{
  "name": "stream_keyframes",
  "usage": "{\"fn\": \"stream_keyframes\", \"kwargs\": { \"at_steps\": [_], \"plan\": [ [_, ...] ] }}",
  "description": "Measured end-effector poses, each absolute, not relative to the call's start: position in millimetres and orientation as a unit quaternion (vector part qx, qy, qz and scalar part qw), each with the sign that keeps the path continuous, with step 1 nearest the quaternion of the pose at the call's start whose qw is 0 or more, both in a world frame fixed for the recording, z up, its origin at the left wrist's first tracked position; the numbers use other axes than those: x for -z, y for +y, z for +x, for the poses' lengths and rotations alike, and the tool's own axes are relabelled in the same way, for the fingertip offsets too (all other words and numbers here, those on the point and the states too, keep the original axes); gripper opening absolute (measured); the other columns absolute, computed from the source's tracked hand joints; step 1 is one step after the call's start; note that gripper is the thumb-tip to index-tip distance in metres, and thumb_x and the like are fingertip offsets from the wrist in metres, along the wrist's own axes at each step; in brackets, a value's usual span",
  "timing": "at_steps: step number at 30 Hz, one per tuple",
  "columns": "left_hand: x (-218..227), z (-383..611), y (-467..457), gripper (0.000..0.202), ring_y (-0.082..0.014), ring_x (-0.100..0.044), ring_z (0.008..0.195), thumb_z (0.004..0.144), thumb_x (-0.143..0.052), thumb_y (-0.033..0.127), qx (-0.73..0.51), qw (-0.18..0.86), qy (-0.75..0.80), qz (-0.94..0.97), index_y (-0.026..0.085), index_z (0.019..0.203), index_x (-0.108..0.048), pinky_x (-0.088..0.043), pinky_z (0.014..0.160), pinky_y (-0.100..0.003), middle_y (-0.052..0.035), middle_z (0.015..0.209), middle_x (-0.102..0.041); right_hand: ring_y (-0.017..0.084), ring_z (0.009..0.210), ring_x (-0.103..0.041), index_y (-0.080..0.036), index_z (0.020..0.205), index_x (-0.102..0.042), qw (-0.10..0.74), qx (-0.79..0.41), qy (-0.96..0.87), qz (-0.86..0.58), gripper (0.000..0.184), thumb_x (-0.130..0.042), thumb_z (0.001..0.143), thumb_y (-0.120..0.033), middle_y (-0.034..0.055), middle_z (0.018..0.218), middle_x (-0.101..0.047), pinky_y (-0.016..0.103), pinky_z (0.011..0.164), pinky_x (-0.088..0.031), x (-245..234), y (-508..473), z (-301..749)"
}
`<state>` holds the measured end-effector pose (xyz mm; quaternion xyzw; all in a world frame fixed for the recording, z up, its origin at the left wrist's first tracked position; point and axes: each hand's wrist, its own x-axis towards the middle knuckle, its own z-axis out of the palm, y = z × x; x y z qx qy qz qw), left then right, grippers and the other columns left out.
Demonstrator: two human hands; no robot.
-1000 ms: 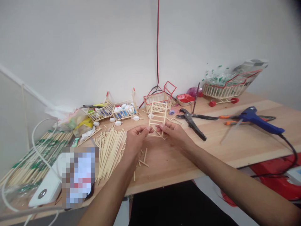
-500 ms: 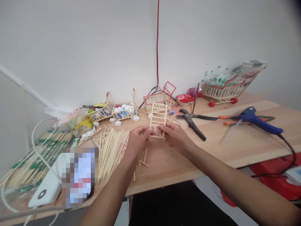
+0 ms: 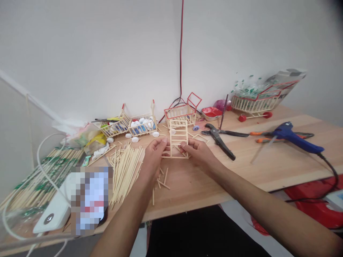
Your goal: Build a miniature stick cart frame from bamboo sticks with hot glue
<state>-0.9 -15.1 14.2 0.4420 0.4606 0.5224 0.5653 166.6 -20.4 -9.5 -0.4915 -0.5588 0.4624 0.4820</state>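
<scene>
A small ladder-like frame of pale wooden sticks (image 3: 170,141) stands upright between my hands, several rungs crossing its two long sides. My right hand (image 3: 199,152) pinches its lower right side between thumb and fingers. Close against the lower left corner is my left hand (image 3: 156,153), its fingers curled and closed; their exact contact with the frame is partly hidden. A longer stick runs along the bottom, jutting out to the left. Behind the frame stands a stick basket with a red rim (image 3: 171,116).
Loose sticks (image 3: 127,175) lie left of my hands, beside a pixelated device (image 3: 91,203). Two small stick carts (image 3: 142,125) stand behind. To the right are black-handled pliers (image 3: 221,142), a blue glue gun (image 3: 297,137), a red paint dish (image 3: 211,113) and a red-wheeled cart (image 3: 252,103).
The stick frame has shifted slightly left and turned from a tilt to more upright. My left thumb has drawn back left from its side, while my right hand keeps its pinch.
</scene>
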Motion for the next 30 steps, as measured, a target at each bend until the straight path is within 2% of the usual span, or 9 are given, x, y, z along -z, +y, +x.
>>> {"fn": "stream_keyframes", "kwargs": {
  "at_steps": [4,8,15,25,30],
  "plan": [
    [-12.8,-4.6,-14.8,0.035,-0.0134,-0.059,0.068,0.063,-0.079,0.042,-0.485,0.527,0.489,0.497,0.016,0.084,-0.069,-0.044,0.065,-0.025,-0.0032,0.077,-0.068,0.013,0.060,-0.048,-0.018,0.071,-0.062,0.481,-0.453,-0.569,-0.490,0.031,-0.060,0.081,-0.047,0.0002,0.069,-0.061,0.026,0.058,-0.033,8.0,-21.5,166.8],
    [-10.7,-7.4,-14.5,0.028,-0.0149,-0.060,0.069,0.062,-0.079,0.037,-0.442,0.510,0.497,0.545,0.015,0.078,-0.071,-0.043,0.067,-0.026,-0.0043,0.076,-0.070,0.013,0.061,-0.048,-0.018,0.071,-0.061,0.481,-0.429,-0.583,-0.494,0.029,-0.059,0.082,-0.045,-0.0002,0.068,-0.059,0.026,0.058,-0.033,8.5,-21.6,167.4],
    [-11.9,-10.3,-15.4,0.026,-0.0133,-0.055,0.060,0.062,-0.078,0.041,-0.414,0.495,0.507,0.571,0.016,0.067,-0.071,-0.039,0.061,-0.026,-0.0021,0.066,-0.067,0.013,0.060,-0.047,-0.019,0.071,-0.062,0.472,-0.396,-0.603,-0.508,0.027,-0.058,0.082,-0.043,-0.0001,0.068,-0.060,0.026,0.056,-0.033,9.4,-21.2,167.7],
    [-11.8,-8.0,-16.0,0.026,-0.0109,-0.048,0.054,0.061,-0.077,0.040,-0.439,0.471,0.515,0.567,0.015,0.063,-0.071,-0.036,0.058,-0.025,-0.0006,0.059,-0.063,0.015,0.071,-0.057,-0.017,0.083,-0.063,0.491,-0.469,-0.576,-0.454,0.029,-0.064,0.079,-0.046,0.0032,0.080,-0.066,0.026,0.063,-0.040,16.6,-16.8,170.2],
    [-13.1,-6.7,-16.2,0.023,-0.0105,-0.047,0.054,0.061,-0.077,0.038,-0.446,0.466,0.514,0.565,0.016,0.063,-0.071,-0.036,0.058,-0.025,-0.0006,0.060,-0.064,0.014,0.067,-0.055,-0.017,0.080,-0.063,0.493,-0.475,-0.565,-0.461,0.029,-0.064,0.078,-0.046,0.0027,0.077,-0.065,0.026,0.060,-0.038,13.4,-18.6,169.5]
  ]
}}
